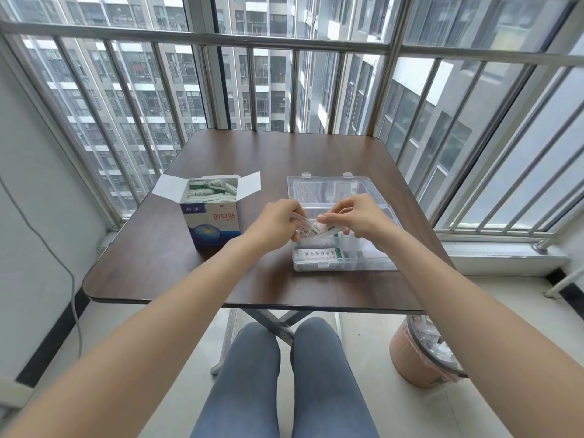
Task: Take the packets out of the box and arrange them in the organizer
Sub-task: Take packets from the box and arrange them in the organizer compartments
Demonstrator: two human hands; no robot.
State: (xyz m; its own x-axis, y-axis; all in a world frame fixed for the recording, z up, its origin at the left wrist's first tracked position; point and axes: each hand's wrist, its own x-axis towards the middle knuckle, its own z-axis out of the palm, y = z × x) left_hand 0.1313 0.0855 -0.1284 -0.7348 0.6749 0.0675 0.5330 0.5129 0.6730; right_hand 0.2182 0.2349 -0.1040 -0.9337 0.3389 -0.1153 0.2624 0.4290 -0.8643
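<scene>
Your left hand (278, 221) and right hand (357, 218) both have their fingers curled on a small bunch of packets (311, 230), held just above the clear organizer (376, 216) toward the table's (158, 248) right edge; one packet (317, 253) lies in the organizer's near-left compartment; the open box (212, 224), more packets inside, stands toward the left edge.
</scene>
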